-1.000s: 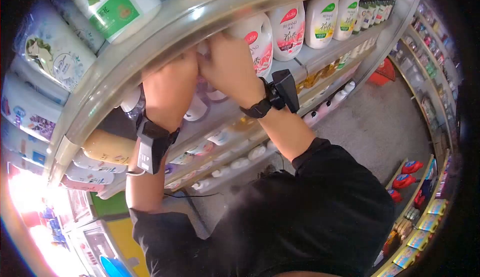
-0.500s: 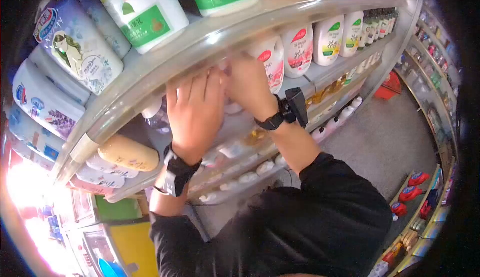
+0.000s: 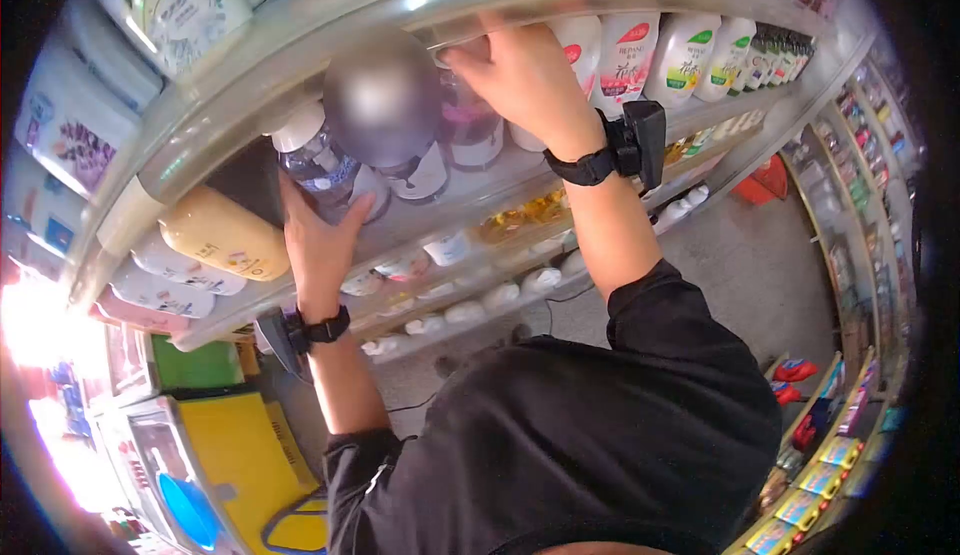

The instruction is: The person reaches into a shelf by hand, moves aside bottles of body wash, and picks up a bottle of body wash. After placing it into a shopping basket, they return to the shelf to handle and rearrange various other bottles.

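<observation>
My left hand (image 3: 318, 238) cups a clear bottle with a white cap (image 3: 320, 167) from below on the shelf (image 3: 470, 200). My right hand (image 3: 522, 77) reaches up under the shelf board above and grips the top of a pinkish clear bottle (image 3: 468, 127). A dark-labelled bottle (image 3: 420, 177) stands between the two. A blurred round grey patch (image 3: 382, 97) hides the tops of these bottles. Both wrists carry black straps with small black devices.
White bottles with red and green labels (image 3: 628, 50) line the same shelf to the right. A yellow bottle (image 3: 225, 235) lies to the left. Refill pouches (image 3: 70, 120) fill the upper left. Lower shelves hold more bottles; another rack (image 3: 845, 395) stands across the grey aisle floor.
My left hand dropped from beside the right hand to the left and now cups the white-capped bottle from below. My right hand stayed high on the bottle tops. The view shifted upward.
</observation>
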Demonstrator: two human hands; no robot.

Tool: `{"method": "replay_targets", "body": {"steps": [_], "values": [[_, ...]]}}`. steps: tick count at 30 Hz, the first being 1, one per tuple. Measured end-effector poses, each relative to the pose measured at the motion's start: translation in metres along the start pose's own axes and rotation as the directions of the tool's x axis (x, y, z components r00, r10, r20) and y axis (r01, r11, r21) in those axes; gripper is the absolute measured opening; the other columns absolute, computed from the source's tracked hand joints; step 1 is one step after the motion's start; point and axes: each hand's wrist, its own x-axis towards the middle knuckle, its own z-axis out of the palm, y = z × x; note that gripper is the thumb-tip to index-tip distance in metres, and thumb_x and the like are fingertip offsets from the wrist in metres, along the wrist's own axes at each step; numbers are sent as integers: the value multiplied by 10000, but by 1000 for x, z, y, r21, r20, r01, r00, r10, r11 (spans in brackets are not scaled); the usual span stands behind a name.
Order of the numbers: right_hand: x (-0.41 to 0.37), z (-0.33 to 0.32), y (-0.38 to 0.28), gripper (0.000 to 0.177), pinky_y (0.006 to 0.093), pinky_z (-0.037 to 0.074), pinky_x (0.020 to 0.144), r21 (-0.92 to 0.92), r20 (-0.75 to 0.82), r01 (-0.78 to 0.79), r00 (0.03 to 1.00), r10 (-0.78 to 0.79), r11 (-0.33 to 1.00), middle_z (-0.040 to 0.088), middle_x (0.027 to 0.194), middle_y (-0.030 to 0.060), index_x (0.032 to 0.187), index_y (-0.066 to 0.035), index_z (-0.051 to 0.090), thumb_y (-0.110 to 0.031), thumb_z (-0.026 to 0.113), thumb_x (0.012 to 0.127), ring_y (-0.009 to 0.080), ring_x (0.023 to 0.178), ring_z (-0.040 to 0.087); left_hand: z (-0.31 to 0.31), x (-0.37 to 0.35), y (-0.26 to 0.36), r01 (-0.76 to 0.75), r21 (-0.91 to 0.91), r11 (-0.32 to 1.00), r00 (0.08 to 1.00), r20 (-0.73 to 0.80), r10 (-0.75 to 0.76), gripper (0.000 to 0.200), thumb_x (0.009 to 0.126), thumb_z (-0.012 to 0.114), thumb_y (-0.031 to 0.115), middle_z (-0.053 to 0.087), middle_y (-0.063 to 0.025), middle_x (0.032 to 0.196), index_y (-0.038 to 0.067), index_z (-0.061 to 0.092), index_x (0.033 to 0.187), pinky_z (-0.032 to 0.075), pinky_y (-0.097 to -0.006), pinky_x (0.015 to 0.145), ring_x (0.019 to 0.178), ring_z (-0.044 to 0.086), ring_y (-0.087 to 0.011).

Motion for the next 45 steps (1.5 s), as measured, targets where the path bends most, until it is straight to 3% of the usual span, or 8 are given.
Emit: {"method": "replay_targets", "body": {"steps": [5, 11, 14, 23, 33, 36, 41, 45], "values": [[5, 3, -5, 300, 320, 502, 626, 25, -106, 17, 994, -14, 1000, 731, 906, 97, 1081, -80, 723, -132, 766, 789, 206, 647, 611, 16, 5, 10, 138, 106, 985, 990, -45, -134, 1109, 676, 896, 418, 647, -285, 1186, -46, 264, 1460, 516, -443, 919, 1103, 641, -425], [8, -1, -7, 309, 330, 467, 581, -34, -45, 27, 999, -29, 999, 727, 885, 82, 1084, -79, 719, -128, 770, 784, 178, 593, 559, 20, 5, 11, 181, 103, 978, 983, -64, -175, 1152, 649, 905, 450, 644, -289, 1188, -51, 263, 1463, 519, -446, 908, 1101, 639, -428], [10, -6, -13, 232, 404, 519, 677, 13, -99, 61, 993, -59, 998, 703, 809, 128, 979, -96, 729, -160, 766, 759, 329, 740, 671, 23, 4, 6, 144, 64, 988, 986, -90, -138, 1167, 641, 906, 464, 644, -293, 1180, -58, 262, 1463, 519, -449, 904, 1093, 640, -432], [-9, -5, -24, 320, 384, 527, 640, -15, -56, -138, 989, 137, 990, 703, 786, 129, 1107, -81, 702, -229, 755, 828, 276, 660, 676, 22, 2, 7, 170, 54, 984, 984, -67, -166, 1170, 653, 897, 458, 618, -296, 1226, -60, 246, 1476, 516, -446, 912, 1105, 634, -425], [-13, -14, -31, 597, 486, 473, 906, -105, -297, 117, 944, -144, 988, 668, 1078, 195, 1302, 2, 546, -249, 777, 812, 428, 1011, 606, 25, 2, 1, 128, 52, 990, 987, -101, -122, 1166, 665, 889, 444, 622, -290, 1227, -59, 238, 1492, 519, -437, 910, 1102, 639, -419], [-4, -14, -41, 492, 385, 516, 844, -157, -43, 180, 981, -189, 971, 693, 974, 158, 1233, -23, 620, -265, 778, 834, 364, 906, 653, 24, 0, 4, 173, 30, 984, 983, -70, -171, 1178, 663, 890, 445, 633, -286, 1208, -62, 229, 1496, 526, -430, 895, 1089, 649, -406], [15, 5, -58, 546, 415, 513, 858, -293, 112, 302, 953, -281, 907, 703, 1066, 151, 1157, -114, 674, -498, 756, 777, 345, 1012, 656, 25, 1, 2, 151, 60, 987, 985, -97, -145, 1175, 663, 891, 439, 669, -268, 1141, -62, 234, 1499, 540, -425, 865, 1026, 680, -388], [21, 7, -58, 551, 420, 505, 884, -237, 266, 286, 938, -221, 928, 693, 1112, 151, 1184, -115, 658, -493, 738, 792, 335, 1041, 648, 18, 2, 9, 219, 8, 976, 976, -18, -219, 1176, 664, 892, 444, 650, -277, 1182, -57, 236, 1501, 537, -424, 875, 1051, 670, -391]]}}
